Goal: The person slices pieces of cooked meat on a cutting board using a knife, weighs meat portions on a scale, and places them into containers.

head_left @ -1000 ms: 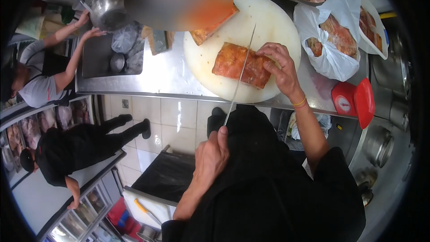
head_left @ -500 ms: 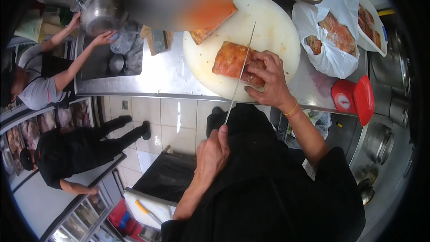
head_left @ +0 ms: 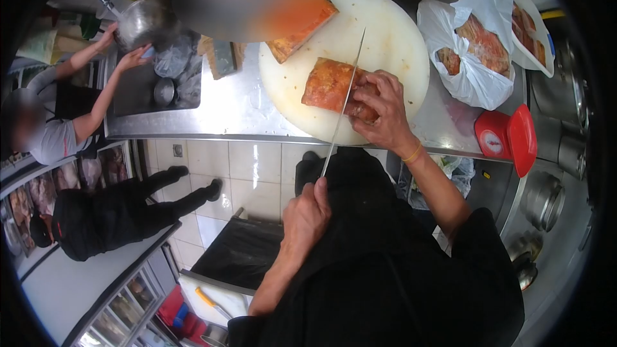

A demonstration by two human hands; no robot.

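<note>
My left hand [head_left: 306,216] is closed round the handle of a long thin knife [head_left: 339,126]. The blade slants up and away across a piece of reddish-brown cooked meat [head_left: 326,85]. My right hand [head_left: 384,114] grips the right end of this meat, fingers curled over it and thumb at the near side, just right of the blade. The fingers hide part of that end. Beneath lies a round white cutting board [head_left: 398,45]. A larger slab of meat [head_left: 299,33] rests at the board's far left, partly covered by a blurred patch.
A white plastic bag of meat [head_left: 479,48] and a red scale [head_left: 495,135] stand on the right. A sharpening stone [head_left: 224,58] lies left of the board, beside a sink [head_left: 154,106]. One person [head_left: 61,132] holds a metal pot [head_left: 146,22]; another person [head_left: 96,215] stands behind.
The view has shifted slightly. The person at the sink has shifted the pot a little. My hands, the knife and the meat stay in nearly the same arrangement.
</note>
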